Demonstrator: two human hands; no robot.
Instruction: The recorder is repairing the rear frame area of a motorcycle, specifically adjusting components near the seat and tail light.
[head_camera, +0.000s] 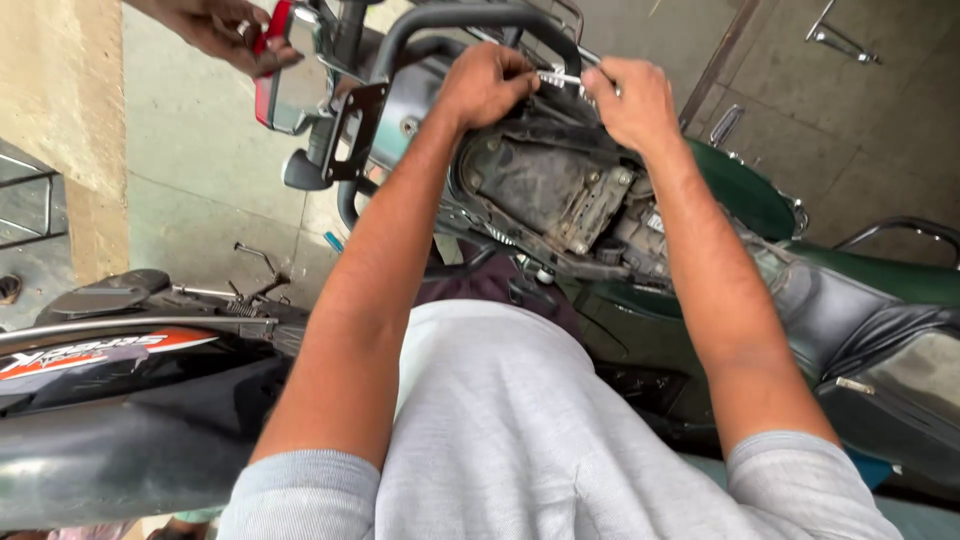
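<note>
I look down on the rear of a green motorcycle (745, 190), seat off, and I use the black grab rail (470, 20) as landmark for all places.

Just below the rail, my left hand (487, 85) is closed around one end of a small silver tool or bolt (560, 76); I cannot tell which it is. My right hand (632, 98) pinches the other end with thumb & fingers. So both hands are clenched on the same metal piece, which sits between them, right under the rail and above the dirty open frame tray (545, 190).

To the left of the rail, another person's hand (222, 30) holds the red tail lamp (275, 65) approx. at the number-plate bracket (355, 130). Further down-left from the rail lies a black motorcycle (130, 400), very near to my left arm.

Risks, in my judgement: the silver piece is thin and the grip is only by fingertips, so it can slip and fall into the tray or to the floor. Also, if the other person moves the lamp suddenly, the rear part can shake & my hands lose alignment. Knuckles are close to the rail, they can hit it w/ a hard turn.
</note>
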